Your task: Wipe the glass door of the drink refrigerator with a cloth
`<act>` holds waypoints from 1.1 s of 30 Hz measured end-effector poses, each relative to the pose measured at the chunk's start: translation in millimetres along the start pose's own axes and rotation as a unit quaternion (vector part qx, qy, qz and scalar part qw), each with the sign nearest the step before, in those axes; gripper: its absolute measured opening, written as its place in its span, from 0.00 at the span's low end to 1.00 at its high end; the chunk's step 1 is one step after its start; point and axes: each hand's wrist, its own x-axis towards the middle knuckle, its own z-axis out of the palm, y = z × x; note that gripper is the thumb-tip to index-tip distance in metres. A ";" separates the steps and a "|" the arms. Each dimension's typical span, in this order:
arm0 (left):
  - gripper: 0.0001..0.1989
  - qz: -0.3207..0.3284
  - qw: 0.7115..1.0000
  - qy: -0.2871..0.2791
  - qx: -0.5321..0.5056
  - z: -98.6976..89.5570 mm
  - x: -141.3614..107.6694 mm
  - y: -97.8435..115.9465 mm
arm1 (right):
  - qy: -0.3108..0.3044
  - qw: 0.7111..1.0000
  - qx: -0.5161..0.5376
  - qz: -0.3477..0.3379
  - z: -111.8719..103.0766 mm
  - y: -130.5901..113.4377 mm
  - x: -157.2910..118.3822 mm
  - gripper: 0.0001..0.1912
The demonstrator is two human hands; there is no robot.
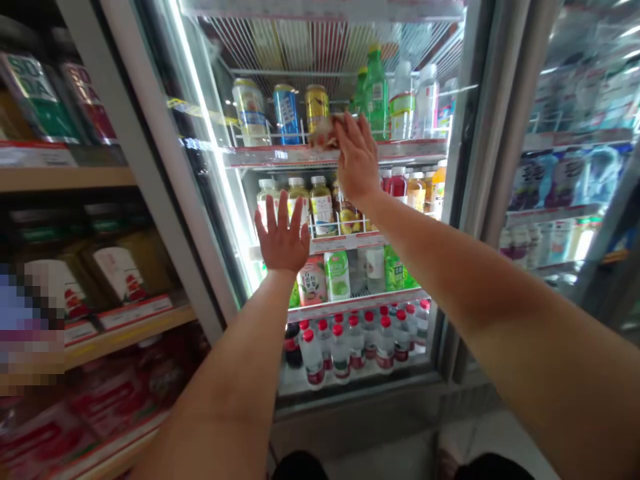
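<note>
My right hand [358,157] reaches up in front of the lit fridge, at the height of its can shelf. The fingers are stretched and pressed over a crumpled brownish cloth [326,132], which is blurred and partly covered by them. Lower and to the left, my left hand [283,240] is spread flat with the palm forward, holding nothing. It appears to rest on the glass door [210,193], in front of the bottled drinks. Behind the right hand are a gold can [317,107] and a green bottle [376,93].
Fridge shelves carry a blue can [287,113], juice bottles [321,203], cartons [337,275] and several red-capped water bottles [341,350]. A wooden shelf [65,179] with dark bottles stands on the left. Another stocked fridge [565,173] is on the right, past a metal frame [500,127].
</note>
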 end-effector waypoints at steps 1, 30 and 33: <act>0.30 0.000 1.000 0.001 -0.001 0.2 -0.2 0.0 | -0.012 1.000 0.010 -0.006 1.9 -8.5 6.6 0.34; 0.30 -0.006 1.000 -0.007 -0.029 -4.1 0.0 2.9 | 0.072 0.978 -0.094 0.173 -92.9 85.7 -223.4 0.30; 0.30 -0.004 1.000 -0.005 -0.017 -3.8 0.1 3.3 | 0.133 0.959 -0.092 0.234 -87.8 95.7 -219.5 0.30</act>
